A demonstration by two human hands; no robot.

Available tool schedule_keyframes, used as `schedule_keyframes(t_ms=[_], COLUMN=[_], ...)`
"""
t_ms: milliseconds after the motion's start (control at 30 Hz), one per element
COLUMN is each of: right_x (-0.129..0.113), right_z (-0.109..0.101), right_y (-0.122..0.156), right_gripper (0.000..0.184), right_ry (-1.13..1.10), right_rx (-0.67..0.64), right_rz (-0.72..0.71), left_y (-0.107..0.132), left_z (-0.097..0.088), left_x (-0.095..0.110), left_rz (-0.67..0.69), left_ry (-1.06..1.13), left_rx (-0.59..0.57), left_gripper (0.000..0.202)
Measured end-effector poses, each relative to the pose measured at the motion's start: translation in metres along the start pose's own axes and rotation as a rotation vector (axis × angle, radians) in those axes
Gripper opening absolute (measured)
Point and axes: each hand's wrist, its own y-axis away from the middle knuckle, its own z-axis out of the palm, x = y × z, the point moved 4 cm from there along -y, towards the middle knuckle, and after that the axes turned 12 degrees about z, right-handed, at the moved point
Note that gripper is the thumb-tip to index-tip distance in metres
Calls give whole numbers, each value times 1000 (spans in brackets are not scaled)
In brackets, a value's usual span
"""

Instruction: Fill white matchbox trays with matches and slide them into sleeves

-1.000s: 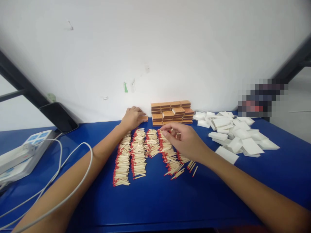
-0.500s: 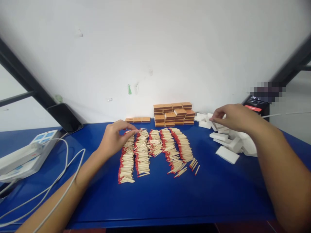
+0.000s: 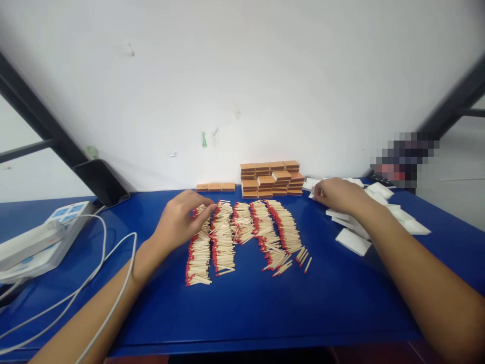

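Red-tipped matches lie under my left hand, fingers loosely curled on them; my right hand pinches a white tray.

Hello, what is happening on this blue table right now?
A person works with both bare hands at a blue table. The left hand rests on the far end of the rows of red-tipped matches. The right hand reaches into the pile of white box trays. Stacked brown matchbox sleeves stand by the wall.
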Motion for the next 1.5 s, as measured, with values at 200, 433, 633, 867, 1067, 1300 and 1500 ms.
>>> schedule_keyframes(t_ms=[200,433,633,867,1067,1300,1500], right_x=[-30,-129,-161,-157,-141,-107,-107], right_z=[-34,-16,-13,-17,-16,3,13], right_y=[28,103,142,140,117,66,67], right_gripper=[13,23,30,22,18,18,17], right_ry=[-57,-143,-34,-53,-404,-480,-454], right_rx=[72,209,537,621,387,-246,-415], right_rz=[-75,-710,-996,-999,-838,-615,-600], left_y=[-3,-6,-8,-8,-3,7,5], left_z=[5,14,23,26,28,28,29], left_x=[12,35,51,48,36,15,18], left_rz=[21,33,170,99,-85,-105,-6], left_ry=[54,103,166,213,285,138,84], left_rx=[-7,-36,-37,12,50,36,12], left_gripper=[16,41,41,45,38,38,40])
